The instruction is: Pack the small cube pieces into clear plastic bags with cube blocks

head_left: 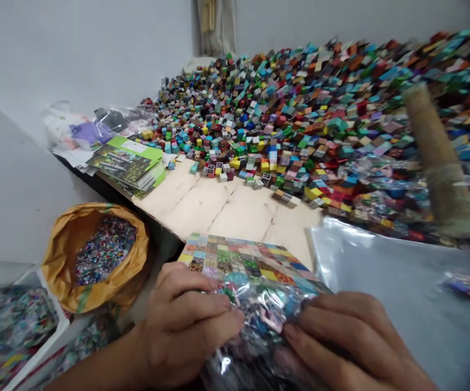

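Observation:
At the near edge of the table, a clear plastic bag (pixel 263 317) filled with small multicoloured pieces is gripped between my two hands. My left hand (pixel 186 320) has its fingers curled over the bag's left side. On the right side, my right hand (pixel 341 336) pinches the plastic with thumb and fingers. Just beyond the bag lies a neat block of coloured patterned cubes (pixel 251 258) set side by side in rows; its near edge is hidden by the bag and my fingers. The bag's lower part is blurred and dark.
Loose cubes (pixel 267 114) heap across the back. A cylindrical roll (pixel 438 157) stands out at right, above a clear plastic sheet (pixel 389 288). Printed green booklets (pixel 131 163) are stacked left. Below, an orange-brown sack (pixel 96 293) and a white-rimmed bin (pixel 58 326) hold small pieces.

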A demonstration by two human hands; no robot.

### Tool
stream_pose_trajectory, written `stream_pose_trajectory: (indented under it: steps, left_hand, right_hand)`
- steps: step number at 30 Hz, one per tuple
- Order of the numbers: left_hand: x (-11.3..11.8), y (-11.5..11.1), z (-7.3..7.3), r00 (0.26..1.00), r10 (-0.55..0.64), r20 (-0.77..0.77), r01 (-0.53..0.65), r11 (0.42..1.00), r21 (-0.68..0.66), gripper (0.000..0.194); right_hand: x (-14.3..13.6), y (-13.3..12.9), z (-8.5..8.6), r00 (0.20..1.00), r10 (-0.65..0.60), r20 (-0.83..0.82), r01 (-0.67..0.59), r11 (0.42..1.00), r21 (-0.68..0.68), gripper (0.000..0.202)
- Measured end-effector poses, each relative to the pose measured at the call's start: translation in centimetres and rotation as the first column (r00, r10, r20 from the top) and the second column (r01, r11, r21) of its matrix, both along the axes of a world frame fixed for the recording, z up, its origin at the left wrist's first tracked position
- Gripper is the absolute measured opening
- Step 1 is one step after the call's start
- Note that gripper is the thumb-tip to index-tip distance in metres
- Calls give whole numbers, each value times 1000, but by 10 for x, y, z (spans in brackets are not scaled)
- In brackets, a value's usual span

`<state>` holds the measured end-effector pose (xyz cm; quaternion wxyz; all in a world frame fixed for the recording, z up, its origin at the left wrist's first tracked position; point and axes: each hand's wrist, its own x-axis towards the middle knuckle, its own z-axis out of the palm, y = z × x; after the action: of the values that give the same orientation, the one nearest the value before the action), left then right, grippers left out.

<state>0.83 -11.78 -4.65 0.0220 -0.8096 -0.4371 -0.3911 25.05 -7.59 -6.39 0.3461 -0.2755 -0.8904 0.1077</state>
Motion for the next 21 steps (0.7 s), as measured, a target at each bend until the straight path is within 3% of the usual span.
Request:
stream_pose_trajectory:
  steps: [2,6,10,16,19,21]
  left_hand:
    - [0,1,-1,1000,-16,21,15,1000,17,13]
    - [2,-1,-2,999,-31,15,31,999,31,11]
    - [4,-4,0,999,-38,14,38,999,38,13]
    - [0,-5,8,991,-53,-125,40,993,-110,24]
    - [-2,5,15,980,-34,-196,0,985,-173,33]
    - [-4,19,21,987,-63,-145,28,972,-233,31]
  right_hand:
    - [-4,9,7,999,13,48,-13,1000,16,32]
    - [-10,21,18,970,122,208,-136,989,54,50]
    - [-9,23,14,967,149,209,-163,985,53,54]
    - [-7,20,4,978,115,176,-125,991,46,49]
    - [-12,28,13,979,124,164,-127,992,8,44]
    - [-17,40,23,981,129,148,-123,991,-50,37]
